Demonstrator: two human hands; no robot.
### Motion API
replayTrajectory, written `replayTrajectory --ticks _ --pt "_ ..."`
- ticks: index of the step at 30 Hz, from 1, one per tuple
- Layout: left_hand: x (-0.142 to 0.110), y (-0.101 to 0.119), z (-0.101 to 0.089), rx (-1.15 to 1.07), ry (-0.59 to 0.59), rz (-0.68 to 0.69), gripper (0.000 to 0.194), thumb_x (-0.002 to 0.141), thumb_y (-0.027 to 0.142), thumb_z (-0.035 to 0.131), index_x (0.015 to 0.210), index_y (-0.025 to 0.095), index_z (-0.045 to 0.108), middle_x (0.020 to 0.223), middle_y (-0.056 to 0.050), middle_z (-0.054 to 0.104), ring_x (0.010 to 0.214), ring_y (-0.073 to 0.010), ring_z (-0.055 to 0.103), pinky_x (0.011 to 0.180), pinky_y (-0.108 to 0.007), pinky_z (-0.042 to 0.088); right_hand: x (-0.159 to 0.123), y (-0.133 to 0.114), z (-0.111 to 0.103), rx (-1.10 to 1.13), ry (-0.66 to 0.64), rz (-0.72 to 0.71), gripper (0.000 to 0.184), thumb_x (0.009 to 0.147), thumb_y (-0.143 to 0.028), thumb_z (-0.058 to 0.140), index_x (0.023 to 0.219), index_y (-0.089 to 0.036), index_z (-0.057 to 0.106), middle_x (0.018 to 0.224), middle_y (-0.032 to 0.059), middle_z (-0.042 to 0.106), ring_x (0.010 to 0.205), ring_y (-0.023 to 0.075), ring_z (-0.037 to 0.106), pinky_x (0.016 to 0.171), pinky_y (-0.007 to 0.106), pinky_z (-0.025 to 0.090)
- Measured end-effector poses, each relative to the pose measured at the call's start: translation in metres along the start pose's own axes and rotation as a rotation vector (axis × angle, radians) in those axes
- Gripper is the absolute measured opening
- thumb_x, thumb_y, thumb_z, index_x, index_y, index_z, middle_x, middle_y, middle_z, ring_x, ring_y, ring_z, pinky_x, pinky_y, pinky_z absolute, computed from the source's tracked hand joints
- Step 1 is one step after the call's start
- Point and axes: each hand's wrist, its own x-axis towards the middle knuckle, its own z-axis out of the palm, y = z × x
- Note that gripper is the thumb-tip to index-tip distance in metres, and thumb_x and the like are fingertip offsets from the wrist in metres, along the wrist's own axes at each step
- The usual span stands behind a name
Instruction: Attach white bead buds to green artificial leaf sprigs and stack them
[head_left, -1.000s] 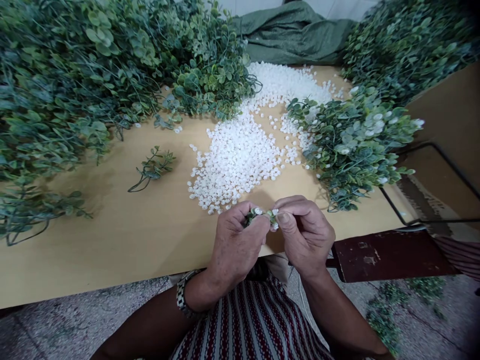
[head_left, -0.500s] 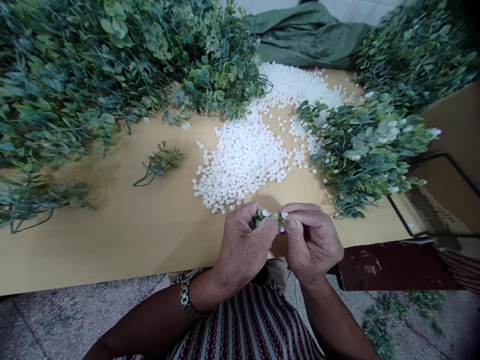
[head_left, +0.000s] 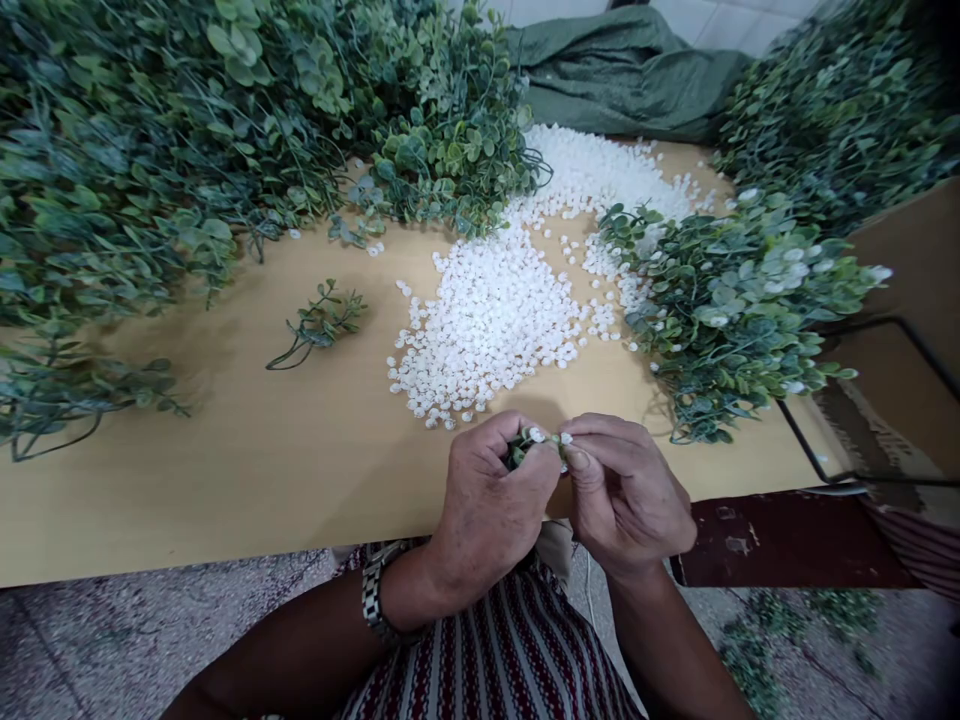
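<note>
At the lower centre of the frame, the left hand (head_left: 495, 490) is closed around a small green sprig (head_left: 516, 452), leaving only some leaves and a white tip (head_left: 536, 435) in sight. The right hand (head_left: 631, 490) meets it there, thumb and fingers pinched narrow at a white bead (head_left: 566, 439); how firmly cannot be told.

The bead is small and little of it shows, so a loose or off-centre pinch could let it slip to the desk (head_left: 247, 480) or off its near edge. Squeezing too hard might bend the sprig or knock its white tip. The pile (head_left: 487, 320) lies at centre, just beyond the knuckles, so a forward brush could scatter it. Right of centre, a bunch (head_left: 727, 310) rests near the right hand, where a sleeveless forearm could snag it.
</note>
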Motion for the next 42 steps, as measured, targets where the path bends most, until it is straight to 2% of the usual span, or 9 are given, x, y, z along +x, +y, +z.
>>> replayTrajectory --ticks 10,14,18,21,24,28,36,42 --pt "-0.0028 -0.0034 -0.0005 -0.016 0.018 0.004 0.017 0.069 0.014 0.048 0.054 0.019 0.049 0.045 0.006 0.043 0.043 -0.0081 0.038 0.044 -0.024 0.032 -0.0003 0.0023 0.0018 0.005 0.003 -0.077 0.022 0.078 -0.006 0.062 0.094 -0.020 0.065 0.083 0.0067 0.070 0.076 0.0208 0.067 0.063 0.036 0.057" --pt "-0.0012 -0.0017 -0.0005 0.017 0.026 0.050 0.017 0.070 0.014 0.048 0.053 0.020 0.047 0.046 0.006 0.043 0.043 -0.0081 0.038 0.045 -0.024 0.033 -0.0005 0.0038 0.0013 0.014 0.006 -0.068 0.022 0.078 -0.006 0.062 0.094 -0.021 0.065 0.084 0.0062 0.070 0.075 0.0203 0.067 0.062 0.036 0.057" --pt "0.0018 0.0002 -0.0025 0.079 0.008 0.125 0.017 0.069 0.013 0.047 0.053 0.020 0.047 0.047 0.006 0.043 0.044 -0.0081 0.037 0.046 -0.024 0.032 0.0006 0.0050 -0.0015 0.029 -0.046 -0.070 0.022 0.078 -0.005 0.061 0.094 -0.020 0.064 0.083 0.0066 0.069 0.077 0.0200 0.066 0.065 0.035 0.056" --pt "0.0021 0.0028 -0.0051 0.123 -0.025 0.167 0.017 0.069 0.013 0.046 0.054 0.020 0.047 0.047 0.006 0.043 0.045 -0.0084 0.037 0.045 -0.023 0.032 0.0030 0.0033 -0.0033 0.111 -0.075 -0.009 0.022 0.078 -0.005 0.061 0.094 -0.020 0.064 0.081 0.0052 0.069 0.078 0.0192 0.065 0.065 0.034 0.055" --pt "0.0008 0.0048 -0.0080 0.150 -0.062 0.188 0.016 0.069 0.015 0.046 0.054 0.020 0.046 0.049 0.005 0.043 0.046 -0.0089 0.036 0.045 -0.024 0.031 0.0056 -0.0002 -0.0044 0.267 -0.079 0.123 0.022 0.079 -0.005 0.060 0.094 -0.020 0.064 0.080 0.0038 0.068 0.076 0.0176 0.064 0.064 0.032 0.054" --pt "-0.0009 0.0044 -0.0100 0.195 -0.051 0.215 0.016 0.069 0.016 0.047 0.053 0.020 0.046 0.051 0.003 0.045 0.051 -0.0103 0.040 0.049 -0.024 0.034 0.0071 -0.0035 -0.0057 0.337 -0.105 0.231 0.018 0.080 -0.006 0.061 0.090 -0.021 0.064 0.079 0.0030 0.067 0.075 0.0165 0.064 0.063 0.031 0.052" --pt "-0.0023 0.0028 -0.0072 0.204 0.009 0.219 0.015 0.071 0.013 0.047 0.058 0.018 0.052 0.053 0.004 0.045 0.049 -0.0084 0.038 0.047 -0.022 0.034 0.0032 -0.0028 -0.0029 0.263 -0.060 0.128 0.024 0.078 -0.001 0.060 0.092 -0.020 0.065 0.078 0.0025 0.067 0.075 0.0163 0.064 0.064 0.032 0.054" --pt "-0.0030 -0.0033 -0.0048 0.177 0.039 0.257 0.014 0.072 0.013 0.047 0.060 0.019 0.053 0.051 0.005 0.047 0.048 -0.0093 0.043 0.047 -0.022 0.038 -0.0008 -0.0039 0.0020 0.228 -0.003 0.099 0.026 0.076 0.001 0.060 0.093 -0.018 0.066 0.079 0.0039 0.067 0.077 0.0175 0.065 0.066 0.033 0.055"
